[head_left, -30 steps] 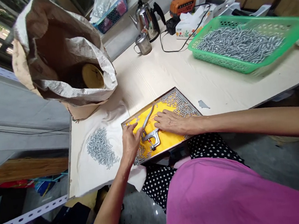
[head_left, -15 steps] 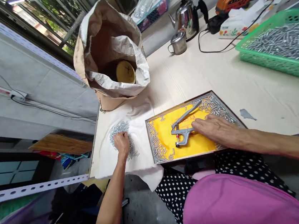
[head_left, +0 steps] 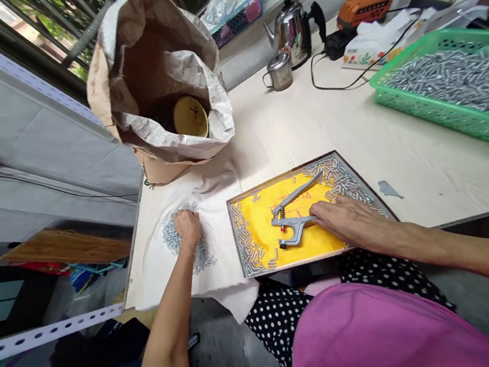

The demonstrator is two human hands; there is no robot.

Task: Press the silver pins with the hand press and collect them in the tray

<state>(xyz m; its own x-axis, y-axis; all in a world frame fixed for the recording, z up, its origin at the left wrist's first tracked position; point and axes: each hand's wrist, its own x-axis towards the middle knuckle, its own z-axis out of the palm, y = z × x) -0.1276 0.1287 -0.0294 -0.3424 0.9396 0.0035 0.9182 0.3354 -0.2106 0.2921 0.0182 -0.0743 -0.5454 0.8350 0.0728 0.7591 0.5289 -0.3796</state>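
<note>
My left hand (head_left: 188, 228) is closed, fingers curled down into a pile of small metal pins (head_left: 173, 233) on a white cloth (head_left: 152, 270). Its fingertips are hidden, so I cannot see what they pinch. To the right lies a shallow tray (head_left: 233, 232) with a yellow sheet (head_left: 218, 263) in it and loose pins along its sides. Over the sheet, my right hand (head_left: 345, 216) is closed around the lower handle end of grey snap pliers (head_left: 296, 225). The pliers' upper lever stands apart from the lower handle, and their jaws point left, with nothing visible between them.
A large paper sack (head_left: 98, 100) with a yellow round container (head_left: 190, 117) inside stands behind the cloth. A green basket (head_left: 440, 117) of metal pins sits at right. Behind are a steel kettle (head_left: 291, 34), a lidded cup (head_left: 280, 73) and a grey scrap (head_left: 389, 189).
The whole view has shifted, so most things sit further left. My left hand has moved slightly away from me over the pile. My right hand stays at the pliers' handle.
</note>
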